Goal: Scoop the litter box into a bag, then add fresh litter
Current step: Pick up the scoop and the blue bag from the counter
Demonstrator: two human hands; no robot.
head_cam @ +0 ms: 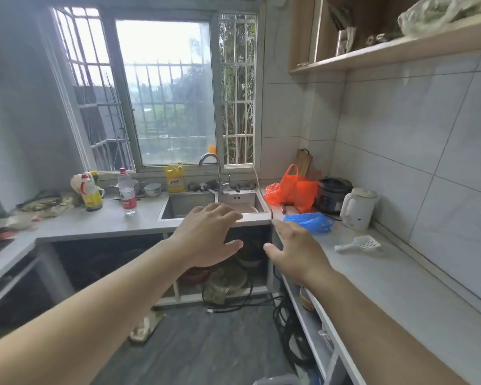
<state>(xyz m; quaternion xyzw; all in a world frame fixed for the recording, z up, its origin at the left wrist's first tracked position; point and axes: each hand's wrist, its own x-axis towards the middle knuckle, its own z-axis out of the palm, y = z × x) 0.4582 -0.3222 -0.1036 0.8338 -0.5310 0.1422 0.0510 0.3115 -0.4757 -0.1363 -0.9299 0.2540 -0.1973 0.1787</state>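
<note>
A white slotted litter scoop (358, 243) lies on the right-hand countertop (386, 279), handle pointing left. A crumpled blue plastic bag (310, 221) lies on the same counter, further back near the sink corner. My left hand (208, 234) is stretched forward in the air in front of the sink, fingers spread and holding nothing. My right hand (295, 248) is stretched forward beside it, fingers straight, just left of the counter edge and short of the blue bag. No litter box shows in the frame.
A steel sink (184, 204) with a tap sits under the window. An orange bag (295, 190), a dark rice cooker (332, 194) and a white kettle (357, 208) stand at the back right. Bottles crowd the left counter. Cables and pots lie under the counters.
</note>
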